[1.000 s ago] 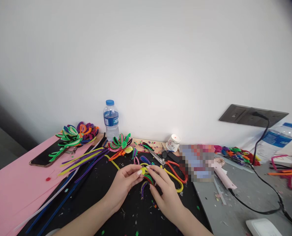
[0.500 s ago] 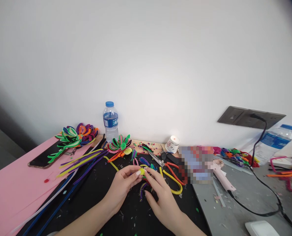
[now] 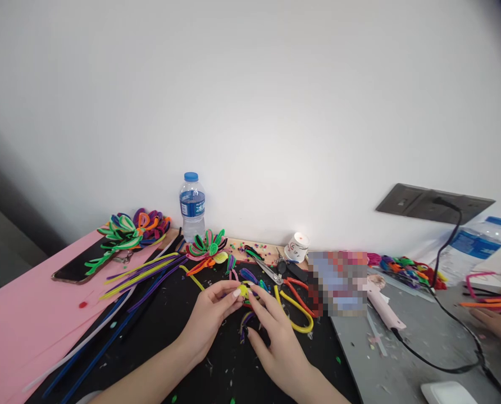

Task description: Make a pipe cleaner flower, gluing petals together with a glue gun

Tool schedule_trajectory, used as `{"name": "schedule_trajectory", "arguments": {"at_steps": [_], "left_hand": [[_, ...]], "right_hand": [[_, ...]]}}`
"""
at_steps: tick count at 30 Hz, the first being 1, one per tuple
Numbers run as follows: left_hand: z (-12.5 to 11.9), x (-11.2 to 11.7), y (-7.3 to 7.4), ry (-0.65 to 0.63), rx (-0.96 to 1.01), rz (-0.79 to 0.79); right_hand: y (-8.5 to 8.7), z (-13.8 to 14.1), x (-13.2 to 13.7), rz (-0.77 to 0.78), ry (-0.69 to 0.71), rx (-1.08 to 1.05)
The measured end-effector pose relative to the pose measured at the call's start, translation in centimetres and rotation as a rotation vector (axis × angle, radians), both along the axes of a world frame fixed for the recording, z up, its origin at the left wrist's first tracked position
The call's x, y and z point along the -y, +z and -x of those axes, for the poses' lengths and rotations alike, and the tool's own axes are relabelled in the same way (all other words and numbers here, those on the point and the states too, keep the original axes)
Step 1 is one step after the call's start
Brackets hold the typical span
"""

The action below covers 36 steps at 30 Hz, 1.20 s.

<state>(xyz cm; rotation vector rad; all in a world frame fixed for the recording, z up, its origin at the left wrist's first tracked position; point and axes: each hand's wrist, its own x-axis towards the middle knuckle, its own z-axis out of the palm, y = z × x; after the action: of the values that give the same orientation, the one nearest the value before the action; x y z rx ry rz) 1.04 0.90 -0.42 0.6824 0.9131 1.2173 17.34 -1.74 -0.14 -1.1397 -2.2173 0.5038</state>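
Observation:
Both my hands meet over the black mat (image 3: 162,331) at the table's middle. My left hand (image 3: 210,317) pinches a small yellow pipe-cleaner coil (image 3: 244,290) between thumb and fingertips. My right hand (image 3: 276,331) presses its fingertips on the same coil from the right, its thumb down by a bundle of red, green and purple pipe-cleaner loops (image 3: 250,314) that hangs below the coil. A yellow pipe-cleaner loop (image 3: 296,311) lies just right of my right hand.
Scissors (image 3: 269,271), a finished pipe-cleaner flower (image 3: 208,247), loose purple and yellow stems (image 3: 145,272), a water bottle (image 3: 192,206), a phone (image 3: 80,268) on pink paper, a candle cup (image 3: 296,247), a pink glue gun (image 3: 383,306) with cable, and another person's hand (image 3: 499,325) at right.
My hands stay on the yellow coil, my right fingers shifting slightly over it. Another person's hand has come into view at the right edge.

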Motion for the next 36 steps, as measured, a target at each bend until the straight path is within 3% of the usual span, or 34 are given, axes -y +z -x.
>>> {"name": "schedule_trajectory", "arguments": {"at_steps": [19,28,36], "left_hand": [[-0.40,0.23,-0.30,0.019,0.108,0.068],[-0.40,0.26,-0.15,0.007,0.106,0.071],[-0.39,0.59,-0.02,-0.068,0.074,0.070]], "right_hand": [[-0.01,0.37,0.41,0.098,0.072,-0.018],[0.19,0.47,0.26,0.144,0.034,-0.006],[-0.08,-0.05,-0.01,0.062,-0.024,-0.067]]}}
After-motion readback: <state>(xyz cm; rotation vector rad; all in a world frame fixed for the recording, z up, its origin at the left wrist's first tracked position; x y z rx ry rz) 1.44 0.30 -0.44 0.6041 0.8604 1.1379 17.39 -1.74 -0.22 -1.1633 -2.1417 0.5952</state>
